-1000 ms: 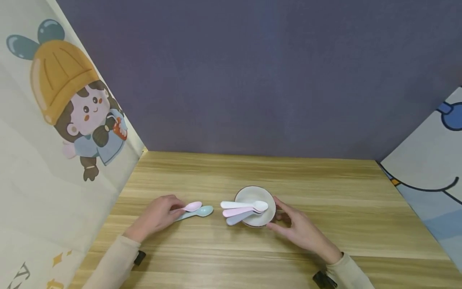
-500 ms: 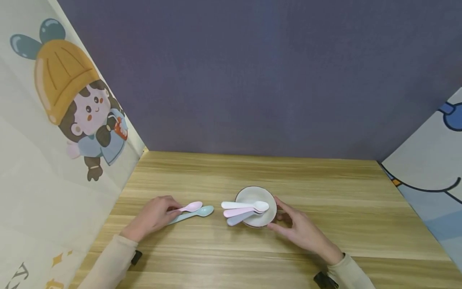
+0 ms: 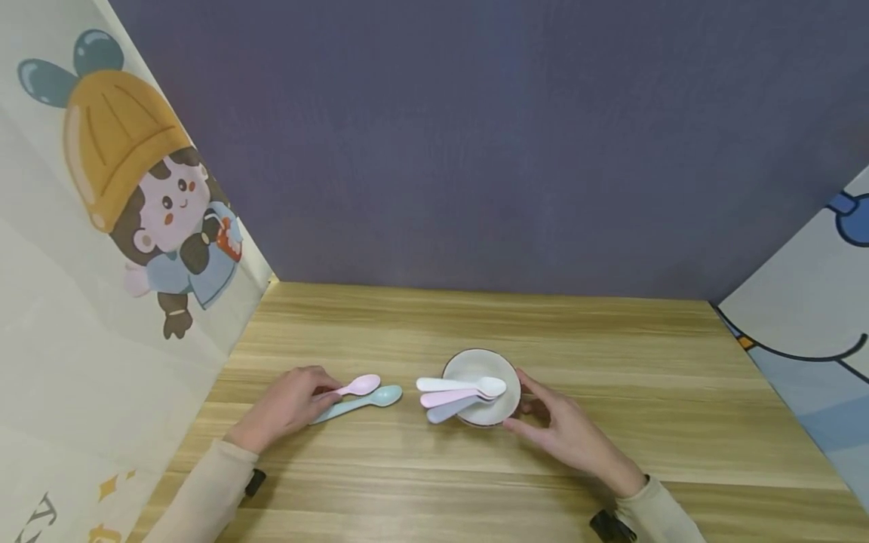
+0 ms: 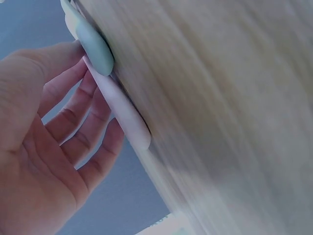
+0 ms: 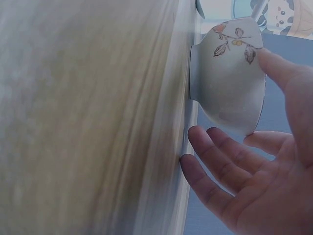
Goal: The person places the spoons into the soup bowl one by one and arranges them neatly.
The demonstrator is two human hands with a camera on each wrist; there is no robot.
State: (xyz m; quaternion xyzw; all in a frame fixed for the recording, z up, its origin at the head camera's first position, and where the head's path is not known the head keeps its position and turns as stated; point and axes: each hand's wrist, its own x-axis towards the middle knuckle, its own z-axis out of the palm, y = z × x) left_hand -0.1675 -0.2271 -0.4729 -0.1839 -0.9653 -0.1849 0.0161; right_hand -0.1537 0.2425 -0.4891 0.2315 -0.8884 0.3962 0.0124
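On the left of the table, a pink spoon (image 3: 362, 385) and a pale green spoon (image 3: 385, 396) lie side by side, bowls to the right. My left hand (image 3: 288, 403) pinches the pink spoon's handle; in the left wrist view the thumb is right at the green spoon's handle (image 4: 99, 53) too. A white bowl (image 3: 462, 367) with a dark rim stands mid-table, its outside painted with leaves. My right hand (image 3: 566, 434) holds it from the right, thumb and index finger at the rim, other fingers apart below. White (image 3: 448, 385), pink (image 3: 448, 397) and lavender (image 3: 451, 409) spoons rest in the bowl, handles over its left rim.
The wood-grain table (image 3: 380, 490) ends at a dark blue-grey panel (image 3: 475, 151) behind. A cartoon-printed white wall (image 3: 54, 339) borders it on the left, and another printed panel (image 3: 801, 317) on the right.
My left hand has slid a little left along the spoon handles, so more of the green handle shows. The right hand and the bowl have hardly moved.
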